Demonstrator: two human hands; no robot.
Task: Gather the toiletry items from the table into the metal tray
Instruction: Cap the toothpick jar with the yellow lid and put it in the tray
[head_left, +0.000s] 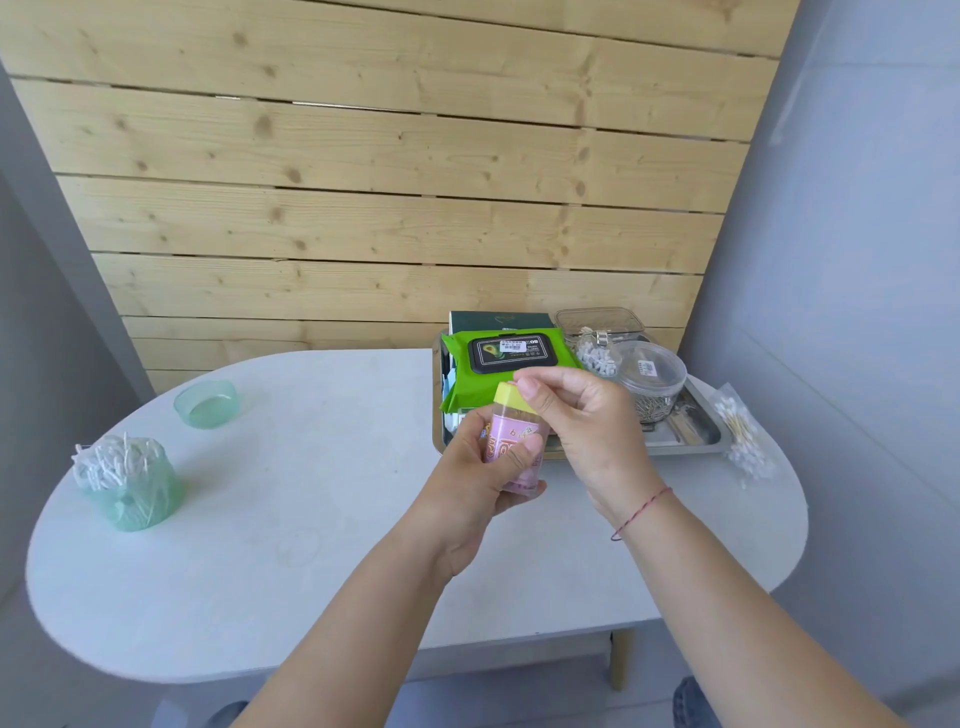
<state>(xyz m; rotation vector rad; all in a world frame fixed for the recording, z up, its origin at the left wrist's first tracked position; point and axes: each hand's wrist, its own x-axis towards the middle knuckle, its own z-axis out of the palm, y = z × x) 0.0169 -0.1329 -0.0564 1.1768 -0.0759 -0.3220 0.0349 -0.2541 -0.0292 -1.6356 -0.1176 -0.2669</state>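
My left hand (480, 467) grips a pink bottle (511, 441) from below and the side, holding it above the table just in front of the metal tray (691, 447). My right hand (576, 415) pinches the bottle's yellow-green cap (511, 397) with thumb and forefinger. The tray at the back right holds a green wipes pack (506, 364), a dark box (498, 321), and clear jars (649, 374). At the table's left stands an open green cup of cotton swabs (127, 480), with its green lid (207, 402) lying apart behind it.
A plastic bag of cotton swabs (743, 436) lies on the table's right edge beside the tray. The white oval table (311, 519) stands against a wooden slat wall. Grey walls close in on both sides.
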